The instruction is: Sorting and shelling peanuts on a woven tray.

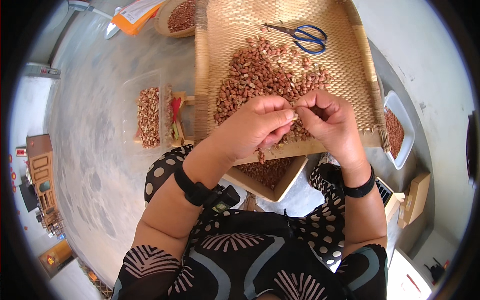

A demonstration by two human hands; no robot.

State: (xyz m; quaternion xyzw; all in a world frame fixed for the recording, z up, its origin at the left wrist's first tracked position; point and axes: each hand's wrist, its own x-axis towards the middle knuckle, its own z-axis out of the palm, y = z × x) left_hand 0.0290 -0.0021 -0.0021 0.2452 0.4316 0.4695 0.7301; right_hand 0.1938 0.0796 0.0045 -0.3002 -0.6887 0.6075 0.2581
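Note:
My left hand holds a small pale peanut piece between thumb and forefinger. The thumb and fingertip of my right hand pinch at the same spot, and the fingers mostly hide what lies between them. Both hands are above the near part of a woven bamboo tray. A heap of red-skinned peanuts spreads over the tray, with pale bits of skin or shell among them. Beyond the heap lies a pair of scissors with blue handles, its blades pointing left.
Below the tray's front edge stands a cardboard box holding reddish bits. To the left is a clear plastic container of pale-and-red pieces. A white basin of peanuts stands right, a round basket and an orange bag at the far left.

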